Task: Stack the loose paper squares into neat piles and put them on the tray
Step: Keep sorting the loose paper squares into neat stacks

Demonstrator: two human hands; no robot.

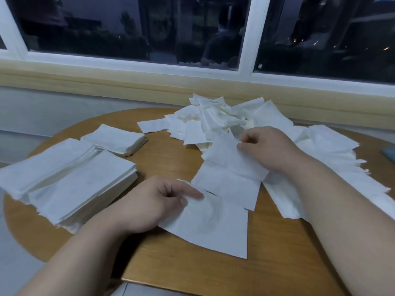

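Observation:
A heap of loose white paper squares [215, 118] lies at the back of the round wooden table [277, 263]. My right hand [267, 146] pinches the upper edge of one white paper sheet [230, 178], which is lifted and hangs down toward the table. My left hand [158, 201] rests on and pinches the left edge of another paper square [213, 227] lying flat near the front. Three neat piles stand at the left: a small one [115, 138] at the back, a long one [44, 165] and a thick one [85, 186]. No tray is in sight.
More loose paper [333, 159] spreads under and beyond my right forearm. A dark object [390, 153] shows at the right edge. A window sill and dark windows [132, 28] run behind the table. The table's front edge is near my elbows.

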